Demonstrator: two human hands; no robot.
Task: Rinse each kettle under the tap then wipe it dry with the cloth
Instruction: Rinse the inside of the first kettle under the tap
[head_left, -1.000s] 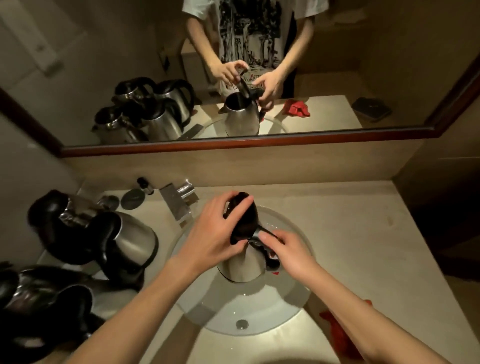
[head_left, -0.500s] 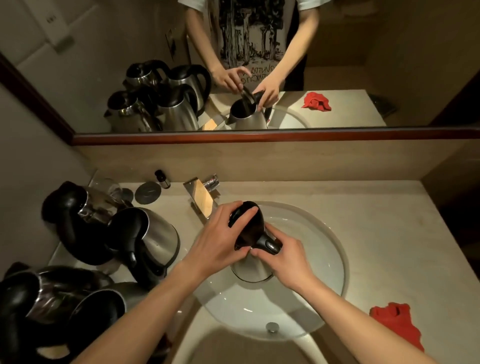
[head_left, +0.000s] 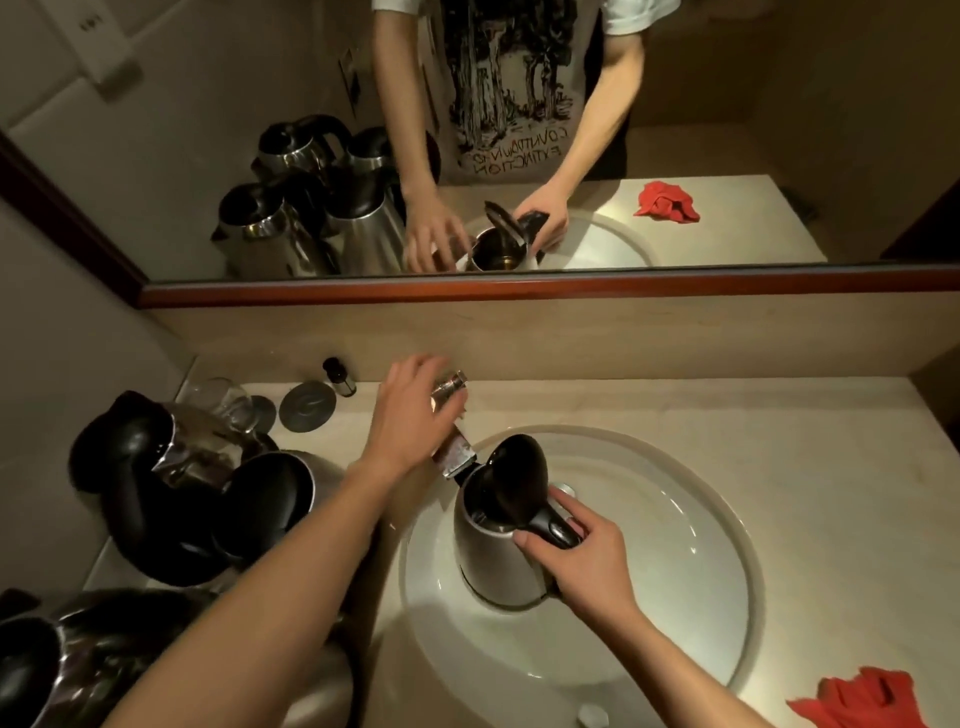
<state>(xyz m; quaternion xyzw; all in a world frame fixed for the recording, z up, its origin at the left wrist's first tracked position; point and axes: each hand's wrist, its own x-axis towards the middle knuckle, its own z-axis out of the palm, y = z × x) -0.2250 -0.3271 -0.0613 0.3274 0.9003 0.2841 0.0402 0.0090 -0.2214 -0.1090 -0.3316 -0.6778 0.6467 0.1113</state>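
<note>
The left hand (head_left: 413, 415) reaches to the tap (head_left: 451, 415) at centre frame, fingers spread over its handle. The right hand (head_left: 582, 558) grips the handle of the open-lidded kettle (head_left: 498, 545), held over the sink (head_left: 675, 571) just below the spout.

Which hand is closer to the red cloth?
The right hand. It grips the handle of the kettle over the sink, with the red cloth on the counter to its right. The left hand is farther away, up at the tap.
</note>
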